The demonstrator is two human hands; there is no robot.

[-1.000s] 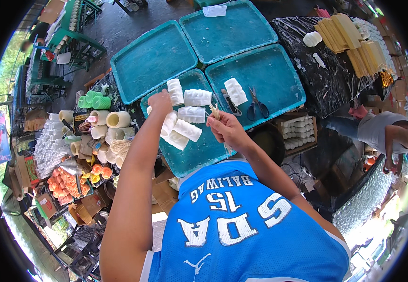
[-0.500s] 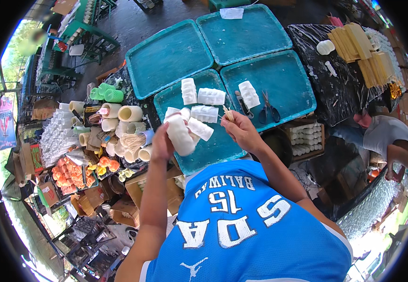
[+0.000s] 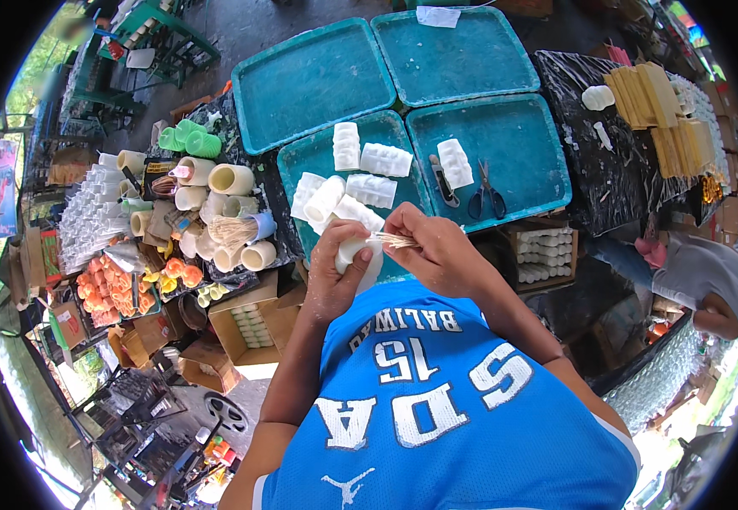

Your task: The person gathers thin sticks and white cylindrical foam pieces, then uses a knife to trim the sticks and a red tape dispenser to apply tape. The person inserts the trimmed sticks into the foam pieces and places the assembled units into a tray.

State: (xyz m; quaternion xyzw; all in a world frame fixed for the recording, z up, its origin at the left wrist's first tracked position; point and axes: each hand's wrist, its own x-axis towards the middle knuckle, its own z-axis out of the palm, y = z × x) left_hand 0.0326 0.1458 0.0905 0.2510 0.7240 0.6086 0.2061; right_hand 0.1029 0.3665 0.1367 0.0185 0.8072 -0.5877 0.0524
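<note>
Left hand point(image 3: 335, 270) grips white cylinder point(image 3: 375, 268) by near tray point(image 3: 314, 151); right hand point(image 3: 435, 245) pinches thin sticks point(image 3: 396, 240) beside it. Four teal trays point(image 3: 309, 89) adjoin, scissors point(image 3: 485, 200) in one. Black-covered table point(image 3: 577, 166) right, cream tubes point(image 3: 231, 179) left.

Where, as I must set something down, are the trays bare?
The far-left tray, inside its rim, and the far-right tray, nearer than the white paper, look bare. The near-left tray is crowded with white cylinders.

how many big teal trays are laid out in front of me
4: the far-left tray, the far-right tray, the near-left tray with several white rolls on it, and the near-right tray holding scissors.
</note>
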